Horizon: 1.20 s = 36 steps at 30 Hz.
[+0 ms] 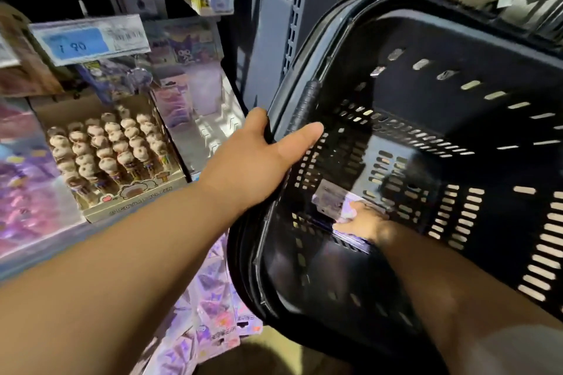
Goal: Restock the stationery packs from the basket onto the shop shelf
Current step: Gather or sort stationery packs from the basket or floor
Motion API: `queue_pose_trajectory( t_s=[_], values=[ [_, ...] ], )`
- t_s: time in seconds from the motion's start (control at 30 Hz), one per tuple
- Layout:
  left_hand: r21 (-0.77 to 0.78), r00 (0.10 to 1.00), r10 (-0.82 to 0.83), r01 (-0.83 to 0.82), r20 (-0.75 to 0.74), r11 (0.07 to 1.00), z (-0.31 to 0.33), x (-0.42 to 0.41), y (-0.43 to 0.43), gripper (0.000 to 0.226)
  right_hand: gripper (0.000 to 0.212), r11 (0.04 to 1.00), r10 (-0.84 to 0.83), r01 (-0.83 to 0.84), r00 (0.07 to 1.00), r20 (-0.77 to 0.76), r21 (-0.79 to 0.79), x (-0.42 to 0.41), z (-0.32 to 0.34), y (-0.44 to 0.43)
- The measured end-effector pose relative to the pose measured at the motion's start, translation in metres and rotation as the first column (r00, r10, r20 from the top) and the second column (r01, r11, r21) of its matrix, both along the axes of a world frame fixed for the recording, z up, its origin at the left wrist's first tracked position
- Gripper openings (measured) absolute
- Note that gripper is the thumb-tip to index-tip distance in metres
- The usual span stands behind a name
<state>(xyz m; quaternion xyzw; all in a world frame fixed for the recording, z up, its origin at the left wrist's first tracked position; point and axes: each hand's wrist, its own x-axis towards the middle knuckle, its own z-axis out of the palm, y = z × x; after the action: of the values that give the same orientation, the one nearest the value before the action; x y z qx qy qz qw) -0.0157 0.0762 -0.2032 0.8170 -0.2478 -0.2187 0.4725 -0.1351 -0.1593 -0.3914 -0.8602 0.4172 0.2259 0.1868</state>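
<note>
Plainly, what mattered was inside the basket (pixel 457 49), which hung tipped with its mouth toward me. The only stationery pack (pixel 330 198) I could see lay on the basket floor, in the corner nearest the shelf (pixel 42 256), its clear hang tab pointing away and its long axis seemingly running back toward me. The right hand (pixel 364 221) was the nearer one by far. It lay on the pack's near end, reaching in from the lower right, though I could not tell whether its fingers (pixel 355 207) pinched the pack or only rested on it. The left hand (pixel 253 158) gripped the basket's rim, fingers curled over the edge and thumb stretched along the inside. I judged the pack would have to come up and out leftward, past that steadying hand, to reach the shelf. On writing, a blue price tag (pixel 76 44) read "1 90". A box of pens (pixel 109 152) with round figure tops carried print too blurred to read, as did the shiny cartoon packs (pixel 213 313) lying below.
</note>
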Motion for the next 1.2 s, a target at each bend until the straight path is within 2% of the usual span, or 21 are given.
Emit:
queue_pose_trajectory(
  t_s=[0.07,0.1,0.2,0.3,0.4,0.5,0.63,0.73,0.8,0.97,1.1,1.2],
  values=[
    [0.006,1.0,-0.001,0.001,-0.002,1.0,0.003,0.006,-0.004,0.072,0.09,0.996,-0.006,0.007,1.0,-0.012,0.084,0.002,-0.009,-0.001],
    [0.004,1.0,0.002,-0.002,-0.011,1.0,0.003,0.009,-0.006,0.071,0.092,0.994,0.014,-0.009,0.999,-0.038,0.108,0.002,-0.014,0.0],
    [0.002,0.999,-0.012,0.013,-0.035,1.0,0.005,0.012,-0.007,0.061,0.084,0.991,0.039,-0.031,0.997,-0.065,0.131,0.002,-0.027,0.002],
    [-0.003,0.999,-0.029,0.028,-0.037,1.0,0.008,0.012,-0.007,0.056,0.079,0.998,0.017,-0.015,1.0,-0.019,0.067,0.004,-0.037,-0.006],
    [-0.004,0.998,-0.032,0.032,-0.048,0.999,0.01,0.011,-0.007,0.053,0.068,0.997,0.07,-0.07,0.998,0.001,0.023,0.006,-0.037,-0.007],
    [-0.007,0.998,-0.031,0.03,-0.05,1.0,0.01,0.01,-0.007,0.053,0.064,0.995,0.074,-0.073,0.997,-0.011,0.072,0.008,-0.037,-0.004],
    [0.0,0.999,-0.023,0.023,-0.044,1.0,0.01,0.008,-0.004,0.049,0.077,0.991,0.073,-0.064,0.995,-0.071,0.116,0.013,-0.041,-0.003],
    [0.012,1.0,-0.01,0.01,-0.027,1.0,0.007,0.008,-0.001,0.052,0.102,0.992,0.111,-0.094,0.968,-0.227,0.083,0.015,-0.047,-0.01],
    [0.021,1.0,-0.003,0.003,-0.025,1.0,0.007,0.009,0.001,0.056,0.114,0.993,0.102,-0.084,0.962,-0.252,0.083,0.014,-0.048,-0.013],
    [0.012,0.999,0.0,0.0,-0.034,1.0,0.007,0.01,0.001,0.055,0.101,0.988,0.065,-0.052,0.995,-0.081,0.146,0.015,-0.04,-0.018],
    [-0.026,0.998,0.006,-0.008,-0.065,1.0,0.006,0.007,0.001,0.051,0.097,0.99,0.118,-0.109,0.988,-0.101,0.093,0.02,-0.037,-0.016],
    [-0.019,0.998,0.006,-0.007,-0.059,1.0,0.006,0.007,0.001,0.055,0.07,0.981,0.193,-0.194,0.973,-0.124,0.008,0.029,-0.031,-0.01]
  ],
)
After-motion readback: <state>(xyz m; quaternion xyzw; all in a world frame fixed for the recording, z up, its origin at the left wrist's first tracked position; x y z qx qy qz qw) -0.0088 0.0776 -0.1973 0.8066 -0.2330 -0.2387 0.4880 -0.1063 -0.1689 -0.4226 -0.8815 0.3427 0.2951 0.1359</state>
